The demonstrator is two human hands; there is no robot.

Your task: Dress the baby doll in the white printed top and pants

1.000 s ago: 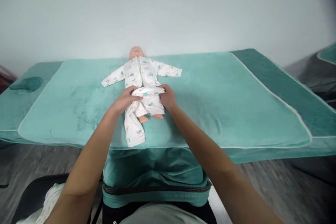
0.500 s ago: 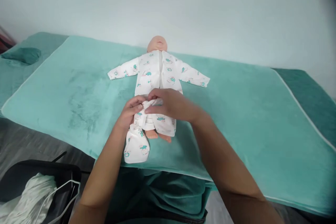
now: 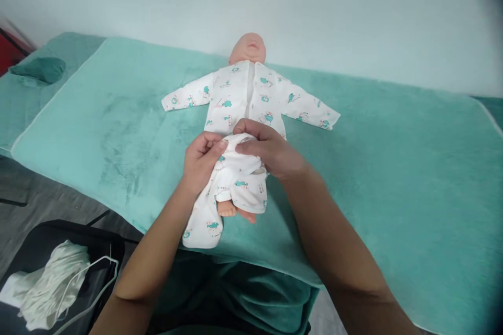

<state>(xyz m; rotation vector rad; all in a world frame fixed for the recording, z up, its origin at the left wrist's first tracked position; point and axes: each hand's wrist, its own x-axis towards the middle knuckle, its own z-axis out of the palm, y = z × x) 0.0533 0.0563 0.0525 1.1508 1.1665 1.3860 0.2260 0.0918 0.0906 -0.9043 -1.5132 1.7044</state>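
Right fingers moved nearer left fingers since first frame; both pinch trouser waistband.

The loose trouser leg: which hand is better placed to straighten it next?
Probably the left hand: it pinches the trousers above the loose trouser leg, on the same side of the doll. The right hand is farther across.

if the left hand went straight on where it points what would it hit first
The pants the left hand is pinching, then probably the right hand, though depth there is unclear.
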